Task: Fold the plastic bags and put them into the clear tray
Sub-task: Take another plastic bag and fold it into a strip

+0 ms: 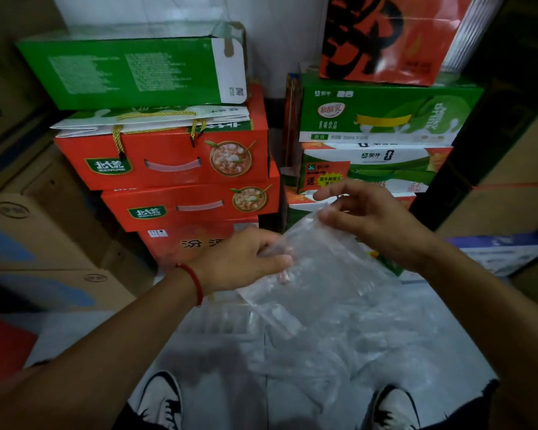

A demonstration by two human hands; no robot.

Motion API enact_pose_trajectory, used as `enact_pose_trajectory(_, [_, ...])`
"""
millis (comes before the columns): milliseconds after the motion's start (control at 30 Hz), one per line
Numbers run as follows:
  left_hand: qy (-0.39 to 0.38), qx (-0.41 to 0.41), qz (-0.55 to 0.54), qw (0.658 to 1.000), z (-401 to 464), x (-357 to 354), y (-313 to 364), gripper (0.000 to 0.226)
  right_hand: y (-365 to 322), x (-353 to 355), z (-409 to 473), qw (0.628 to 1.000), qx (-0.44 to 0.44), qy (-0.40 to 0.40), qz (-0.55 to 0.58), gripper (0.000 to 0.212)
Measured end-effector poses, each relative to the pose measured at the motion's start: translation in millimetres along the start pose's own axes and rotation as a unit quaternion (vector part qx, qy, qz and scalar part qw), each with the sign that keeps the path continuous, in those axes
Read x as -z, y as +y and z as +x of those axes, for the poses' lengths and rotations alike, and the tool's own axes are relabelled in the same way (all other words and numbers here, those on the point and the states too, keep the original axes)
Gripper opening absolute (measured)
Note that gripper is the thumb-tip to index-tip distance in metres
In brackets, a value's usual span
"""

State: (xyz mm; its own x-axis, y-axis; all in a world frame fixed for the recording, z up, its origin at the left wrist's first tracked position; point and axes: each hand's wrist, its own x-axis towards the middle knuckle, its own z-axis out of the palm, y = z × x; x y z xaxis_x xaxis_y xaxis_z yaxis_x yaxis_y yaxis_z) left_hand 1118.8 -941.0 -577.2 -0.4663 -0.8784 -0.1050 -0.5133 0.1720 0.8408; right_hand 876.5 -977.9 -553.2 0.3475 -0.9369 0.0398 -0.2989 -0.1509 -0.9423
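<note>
both hands hold one clear plastic bag (317, 274) in the air: left hand (246, 259) grips its near-left edge, right hand (367, 218) pinches its upper corner; more clear plastic (370, 346) lies below the hands, between two sneakers (162, 398).

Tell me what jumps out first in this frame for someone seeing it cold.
Dead centre, the left hand and the right hand hold a clear plastic bag up between them, over a heap of more clear plastic on the floor by the shoes. Behind them, bright red gift boxes are stacked left of centre, with green milk cartons stacked to their right.
</note>
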Motion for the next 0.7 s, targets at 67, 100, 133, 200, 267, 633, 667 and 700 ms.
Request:
enact_pose_trajectory(67, [0.026, 0.024, -0.041, 0.999, 1.8, -0.6, -1.6, 0.014, 3.9, 8.7, 0.3, 0.997, -0.072, -0.027, 0.015, 0.031])
enact_pose_trajectory(100, [0.039, 0.034, -0.07, 0.996, 1.9, 0.5, -2.1, 0.011, 6.9, 12.9, -0.4, 0.994, -0.094, -0.048, 0.014, 0.04])
enact_pose_trajectory(133, [0.048, 0.045, -0.099, 0.993, 1.5, 2.0, -2.4, 0.01, 10.6, 15.3, -0.9, 0.992, -0.107, -0.067, 0.019, 0.046])
enact_pose_trajectory(200, [0.05, 0.075, -0.147, 0.985, 1.1, 5.0, -2.4, 0.016, 16.1, 16.1, -2.6, 0.989, -0.121, -0.076, 0.045, 0.039])
enact_pose_trajectory(267, [0.041, 0.108, -0.177, 0.977, 1.5, 6.4, -2.0, 0.023, 19.4, 16.8, -2.2, 0.989, -0.122, -0.066, 0.048, 0.024])
enact_pose_trajectory(633, [0.261, 0.107, -0.332, 0.9, 7.5, 5.6, -7.1, 0.025, 21.4, -7.5, 4.7, 0.963, -0.167, 0.003, 0.214, 0.033])
enact_pose_trajectory(667, [0.27, 0.112, -0.344, 0.892, 7.6, 5.6, -8.0, 0.025, 20.2, -12.7, 4.8, 0.967, -0.155, 0.022, 0.2, 0.041])
enact_pose_trajectory(700, [0.275, 0.117, -0.352, 0.887, 7.4, 5.7, -9.8, 0.023, 18.9, -18.0, 5.2, 0.972, -0.141, 0.048, 0.18, 0.051])
